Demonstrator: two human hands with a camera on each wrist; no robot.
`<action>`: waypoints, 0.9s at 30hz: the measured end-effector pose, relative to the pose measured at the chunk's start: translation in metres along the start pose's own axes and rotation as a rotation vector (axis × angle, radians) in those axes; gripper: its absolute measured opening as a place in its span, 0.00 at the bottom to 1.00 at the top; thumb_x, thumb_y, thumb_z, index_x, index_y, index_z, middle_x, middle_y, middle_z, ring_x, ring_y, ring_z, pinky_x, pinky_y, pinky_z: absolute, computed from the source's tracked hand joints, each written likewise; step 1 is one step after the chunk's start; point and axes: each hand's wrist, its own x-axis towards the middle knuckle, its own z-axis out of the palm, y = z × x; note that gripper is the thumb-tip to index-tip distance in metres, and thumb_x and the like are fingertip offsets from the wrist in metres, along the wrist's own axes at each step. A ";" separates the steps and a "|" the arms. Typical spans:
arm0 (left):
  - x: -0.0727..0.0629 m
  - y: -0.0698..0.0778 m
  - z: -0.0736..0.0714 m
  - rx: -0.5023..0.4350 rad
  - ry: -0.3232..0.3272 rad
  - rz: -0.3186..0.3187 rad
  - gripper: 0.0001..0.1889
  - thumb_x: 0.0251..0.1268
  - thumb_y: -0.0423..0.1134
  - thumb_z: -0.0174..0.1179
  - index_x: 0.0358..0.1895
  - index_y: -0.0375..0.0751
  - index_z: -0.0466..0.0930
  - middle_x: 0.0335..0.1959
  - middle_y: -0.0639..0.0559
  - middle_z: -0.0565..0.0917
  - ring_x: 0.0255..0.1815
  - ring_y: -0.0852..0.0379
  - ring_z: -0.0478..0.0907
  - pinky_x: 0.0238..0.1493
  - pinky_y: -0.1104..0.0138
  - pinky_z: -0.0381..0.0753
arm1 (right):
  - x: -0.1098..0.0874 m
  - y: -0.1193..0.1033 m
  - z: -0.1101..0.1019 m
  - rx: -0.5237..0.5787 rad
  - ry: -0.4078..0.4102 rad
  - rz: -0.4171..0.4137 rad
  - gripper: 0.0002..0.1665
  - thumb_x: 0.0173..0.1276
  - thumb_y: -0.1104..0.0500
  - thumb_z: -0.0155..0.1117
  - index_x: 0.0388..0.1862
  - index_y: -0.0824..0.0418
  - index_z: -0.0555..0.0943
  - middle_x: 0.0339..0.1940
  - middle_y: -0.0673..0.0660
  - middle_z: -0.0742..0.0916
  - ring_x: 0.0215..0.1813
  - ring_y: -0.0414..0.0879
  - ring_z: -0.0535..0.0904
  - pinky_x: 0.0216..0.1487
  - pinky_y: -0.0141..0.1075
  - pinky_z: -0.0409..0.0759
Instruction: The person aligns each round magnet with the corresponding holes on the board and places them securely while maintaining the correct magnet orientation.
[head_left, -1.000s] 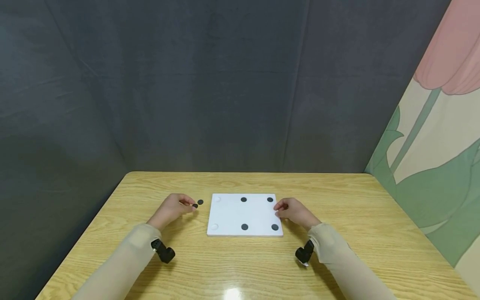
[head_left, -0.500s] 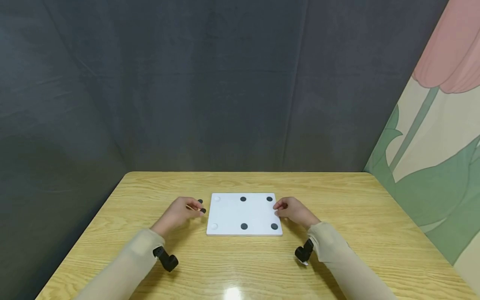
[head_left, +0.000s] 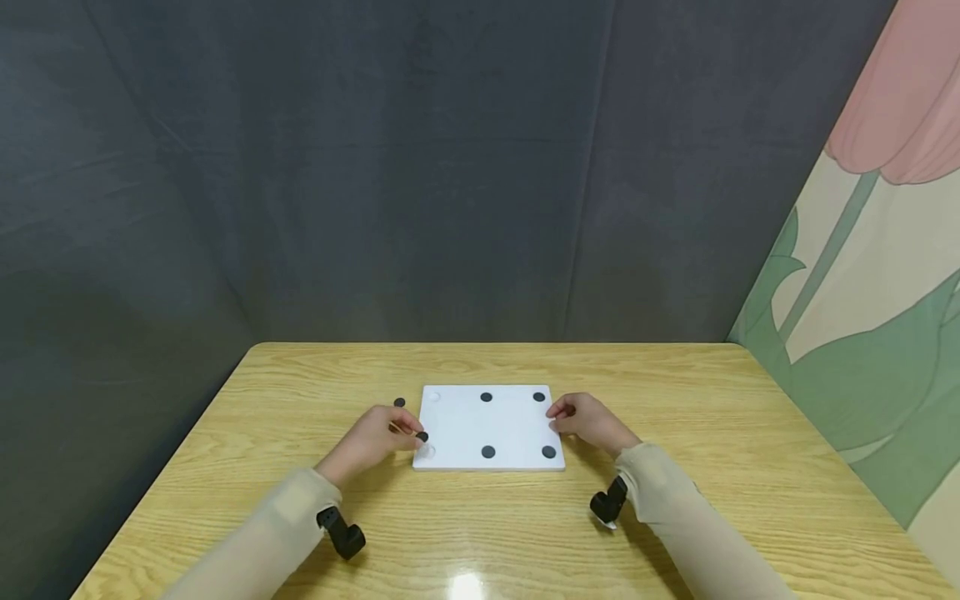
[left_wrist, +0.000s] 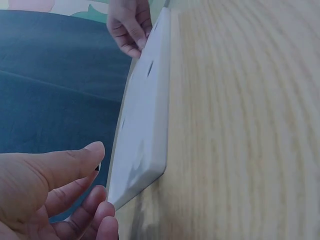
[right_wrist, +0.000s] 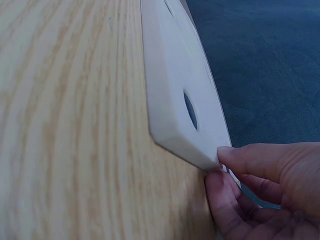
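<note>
A white rectangular board point(head_left: 517, 427) lies flat on the table, with several black discs in its middle and right recesses, one of them a front-right disc point(head_left: 549, 452). My left hand point(head_left: 372, 440) pinches a small black disc point(head_left: 423, 437) between thumb and fingers. It hovers over the board's left edge, close to the round front-left recess point(head_left: 430, 452). In the left wrist view only a dark sliver of that disc shows. My right hand point(head_left: 588, 421) grips the board's right edge between thumb and index finger; the right wrist view shows the thumb on top.
One loose black disc point(head_left: 399, 402) lies on the wooden table point(head_left: 480, 533), left of the board. Another shallow round recess point(head_left: 434, 397) sits at the board's back-left corner. A dark curtain point(head_left: 420, 183) hangs behind the table, and a flower-patterned wall point(head_left: 885, 333) stands to the right.
My left hand has carried its black disc right and toward the front, from beside the loose disc to over the board's left edge. My right hand stays at the board's right edge.
</note>
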 end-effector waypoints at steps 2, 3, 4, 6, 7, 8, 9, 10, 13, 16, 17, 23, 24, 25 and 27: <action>0.000 0.000 0.003 -0.005 -0.001 0.005 0.05 0.57 0.36 0.69 0.35 0.43 0.84 0.34 0.52 0.80 0.37 0.56 0.74 0.36 0.66 0.74 | 0.000 0.000 0.000 -0.003 0.001 0.002 0.06 0.66 0.66 0.64 0.42 0.64 0.80 0.35 0.56 0.79 0.37 0.46 0.72 0.36 0.33 0.72; -0.001 0.000 0.004 -0.007 -0.001 0.009 0.06 0.56 0.36 0.70 0.35 0.42 0.84 0.34 0.52 0.80 0.37 0.56 0.74 0.36 0.66 0.74 | 0.000 -0.001 0.000 -0.005 0.000 -0.001 0.06 0.66 0.66 0.64 0.42 0.65 0.80 0.35 0.56 0.79 0.37 0.46 0.72 0.36 0.33 0.72; -0.001 0.000 0.005 -0.005 -0.002 0.014 0.06 0.56 0.35 0.70 0.35 0.42 0.84 0.34 0.52 0.80 0.36 0.57 0.74 0.36 0.66 0.74 | 0.000 -0.001 0.000 -0.005 -0.001 -0.004 0.07 0.66 0.66 0.64 0.42 0.65 0.80 0.35 0.56 0.79 0.37 0.46 0.72 0.36 0.33 0.72; -0.001 -0.001 0.007 -0.002 -0.004 0.021 0.06 0.56 0.35 0.70 0.35 0.42 0.84 0.33 0.52 0.80 0.36 0.57 0.74 0.36 0.66 0.74 | -0.001 -0.001 0.000 -0.005 0.003 -0.003 0.07 0.65 0.66 0.64 0.42 0.65 0.80 0.35 0.56 0.79 0.37 0.46 0.72 0.36 0.33 0.72; -0.001 -0.001 0.008 -0.002 -0.007 0.019 0.06 0.56 0.35 0.70 0.35 0.41 0.83 0.33 0.52 0.80 0.35 0.57 0.74 0.36 0.66 0.74 | -0.001 -0.002 0.000 -0.006 0.004 -0.002 0.06 0.65 0.66 0.64 0.42 0.65 0.80 0.35 0.56 0.79 0.37 0.46 0.72 0.36 0.33 0.72; -0.001 -0.001 0.009 -0.002 -0.010 0.019 0.06 0.56 0.35 0.70 0.35 0.41 0.83 0.33 0.52 0.80 0.35 0.57 0.74 0.36 0.66 0.74 | -0.001 -0.001 0.000 -0.009 0.004 -0.004 0.06 0.66 0.66 0.64 0.42 0.65 0.80 0.35 0.56 0.79 0.37 0.46 0.72 0.36 0.33 0.72; -0.001 -0.001 0.010 0.001 -0.012 0.018 0.06 0.55 0.35 0.70 0.35 0.41 0.83 0.32 0.52 0.80 0.35 0.57 0.74 0.36 0.66 0.74 | -0.001 -0.001 0.000 -0.010 0.004 -0.003 0.06 0.66 0.67 0.64 0.42 0.65 0.80 0.35 0.57 0.79 0.37 0.46 0.72 0.36 0.33 0.72; -0.001 -0.001 0.011 0.000 -0.014 0.015 0.06 0.55 0.34 0.70 0.34 0.41 0.83 0.32 0.52 0.80 0.34 0.57 0.74 0.36 0.66 0.74 | -0.001 -0.001 0.000 -0.010 0.007 0.000 0.06 0.66 0.67 0.64 0.42 0.65 0.80 0.35 0.57 0.80 0.37 0.46 0.72 0.36 0.33 0.72; -0.002 -0.002 0.013 0.001 -0.015 0.011 0.06 0.54 0.33 0.70 0.34 0.40 0.83 0.31 0.52 0.80 0.34 0.57 0.73 0.36 0.66 0.73 | -0.001 -0.001 0.001 -0.014 0.007 0.006 0.06 0.66 0.67 0.63 0.42 0.64 0.80 0.35 0.56 0.80 0.37 0.46 0.72 0.35 0.33 0.72; -0.001 -0.002 0.014 0.008 -0.008 0.011 0.06 0.54 0.33 0.70 0.34 0.40 0.83 0.31 0.52 0.79 0.34 0.57 0.73 0.36 0.66 0.73 | -0.001 -0.001 0.001 -0.012 0.009 0.002 0.06 0.66 0.67 0.63 0.42 0.65 0.80 0.35 0.56 0.80 0.37 0.46 0.72 0.35 0.33 0.72; -0.001 -0.003 0.015 0.011 -0.005 0.007 0.06 0.54 0.33 0.70 0.33 0.41 0.83 0.31 0.52 0.79 0.34 0.57 0.73 0.35 0.66 0.73 | -0.001 -0.001 0.001 -0.015 0.009 0.001 0.06 0.66 0.67 0.63 0.42 0.65 0.80 0.35 0.56 0.80 0.37 0.46 0.72 0.36 0.33 0.72; 0.000 -0.002 0.017 0.020 0.005 -0.016 0.06 0.55 0.34 0.70 0.34 0.42 0.83 0.31 0.52 0.79 0.33 0.57 0.72 0.33 0.67 0.73 | 0.000 0.000 0.001 -0.013 0.011 -0.008 0.06 0.65 0.67 0.63 0.42 0.65 0.80 0.35 0.57 0.80 0.36 0.46 0.72 0.36 0.33 0.72; 0.000 -0.001 0.017 0.022 0.005 -0.016 0.06 0.54 0.34 0.70 0.34 0.42 0.83 0.30 0.52 0.79 0.33 0.57 0.72 0.33 0.67 0.72 | 0.000 0.000 0.001 -0.011 0.011 -0.010 0.06 0.65 0.67 0.63 0.41 0.65 0.80 0.35 0.56 0.80 0.36 0.46 0.72 0.36 0.33 0.72; 0.000 -0.001 0.018 0.023 0.005 -0.018 0.06 0.54 0.34 0.71 0.33 0.42 0.83 0.30 0.52 0.78 0.32 0.57 0.72 0.33 0.67 0.72 | 0.000 0.000 0.001 -0.011 0.011 -0.011 0.06 0.65 0.67 0.63 0.41 0.65 0.80 0.35 0.56 0.80 0.36 0.46 0.73 0.36 0.33 0.73; 0.000 -0.001 0.018 0.028 0.006 -0.012 0.06 0.54 0.34 0.71 0.33 0.42 0.83 0.30 0.52 0.78 0.32 0.57 0.72 0.32 0.67 0.72 | 0.000 0.000 0.001 -0.012 0.011 -0.012 0.06 0.65 0.67 0.63 0.41 0.65 0.80 0.35 0.56 0.80 0.36 0.46 0.73 0.36 0.33 0.73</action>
